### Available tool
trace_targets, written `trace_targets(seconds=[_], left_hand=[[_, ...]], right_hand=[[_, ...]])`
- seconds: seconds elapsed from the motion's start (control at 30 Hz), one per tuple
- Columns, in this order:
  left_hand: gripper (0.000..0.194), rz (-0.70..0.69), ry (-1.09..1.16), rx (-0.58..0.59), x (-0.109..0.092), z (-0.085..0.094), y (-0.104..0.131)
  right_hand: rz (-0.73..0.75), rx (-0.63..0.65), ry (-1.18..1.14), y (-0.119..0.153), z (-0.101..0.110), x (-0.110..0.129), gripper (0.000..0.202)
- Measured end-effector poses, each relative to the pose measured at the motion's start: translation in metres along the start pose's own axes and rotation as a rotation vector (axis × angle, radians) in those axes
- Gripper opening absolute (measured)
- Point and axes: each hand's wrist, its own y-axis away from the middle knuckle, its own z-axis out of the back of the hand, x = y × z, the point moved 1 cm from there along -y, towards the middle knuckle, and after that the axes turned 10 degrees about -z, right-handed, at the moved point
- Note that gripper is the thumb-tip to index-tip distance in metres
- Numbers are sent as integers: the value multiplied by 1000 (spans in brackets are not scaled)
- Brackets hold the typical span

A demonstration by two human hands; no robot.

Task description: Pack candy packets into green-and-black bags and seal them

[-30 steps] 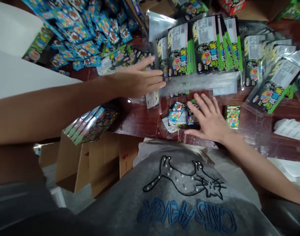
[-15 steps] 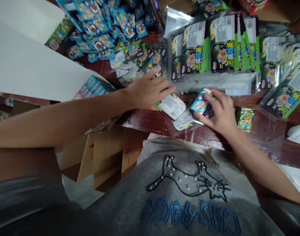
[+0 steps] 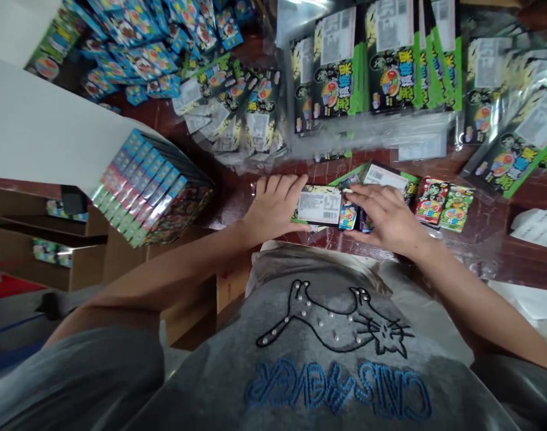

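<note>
In the middle of the table, my left hand [image 3: 277,206] is closed around the left end of a black-and-green candy pack [image 3: 318,206] with a white barcode label. My right hand [image 3: 383,218] grips small candy packets, a blue one [image 3: 348,216] and a dark purple one, at the pack's right end. Its fingers hide most of them, and I cannot tell whether they are inside the pack. Behind that hand lies another labelled candy pack [image 3: 385,176]. Just right of it are a red candy packet [image 3: 430,200] and a green candy packet [image 3: 456,208].
Bagged candy packs [image 3: 334,90] lie at the back, with more on the right [image 3: 507,161]. Loose packs [image 3: 260,114] and a heap of blue packets [image 3: 139,60] are at the back left. Stacked boxes [image 3: 139,185] stand left, and crumpled white paper [image 3: 536,230] sits far right.
My left hand has come down onto the labelled pack, which now lies level against the packets in my right hand. A red packet shows beside the green one. The view has shifted.
</note>
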Motion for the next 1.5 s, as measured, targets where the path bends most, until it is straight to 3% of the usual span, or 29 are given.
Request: trace_targets(seconds=[0.1, 0.2, 0.3, 0.4, 0.57, 0.73, 0.83, 0.9, 1.0, 1.1, 1.2, 1.37, 1.43, 1.5], left_hand=[[125, -78, 22, 8, 0, -11, 0], [129, -96, 36, -1, 2, -18, 0], [128, -96, 42, -28, 3, -22, 0], [123, -87, 67, -58, -2, -23, -2], [116, -11, 130, -112, -11, -23, -2], [114, -16, 152, -98, -19, -24, -1], [112, -6, 156, -103, -23, -22, -1], [104, 22, 159, -112, -25, -20, 0], [93, 50, 159, -121, -27, -14, -2], [86, 20, 164, -148, -30, -7, -7], [84, 43, 176, -170, -35, 5, -13], [100, 188, 366, -59, -38, 20, -19], [88, 165, 459, -4, -36, 22, -24], [60, 137, 540, 43, -32, 21, -30]], right_hand=[[26, 75, -31, 2, 1, -2, 100], [-51, 95, 19, 12, 15, -9, 128], [-125, 111, 56, 20, 30, -19, 109], [-101, 124, 44, 17, 32, -26, 85], [-82, 71, 3, 5, 17, -28, 88], [-71, 89, -21, 5, 3, -8, 84], [-104, 86, 1, 13, 9, -1, 95], [-169, 70, 61, 25, 26, -11, 110], [-250, 40, 179, 52, 61, -45, 124], [-213, 73, 226, 77, 79, -82, 108], [-162, 88, 239, 84, 72, -96, 83], [-147, -46, 161, 61, 54, -69, 100], [-87, -57, 72, 45, 51, -55, 106], [-17, -41, -11, 28, 47, -47, 109]])
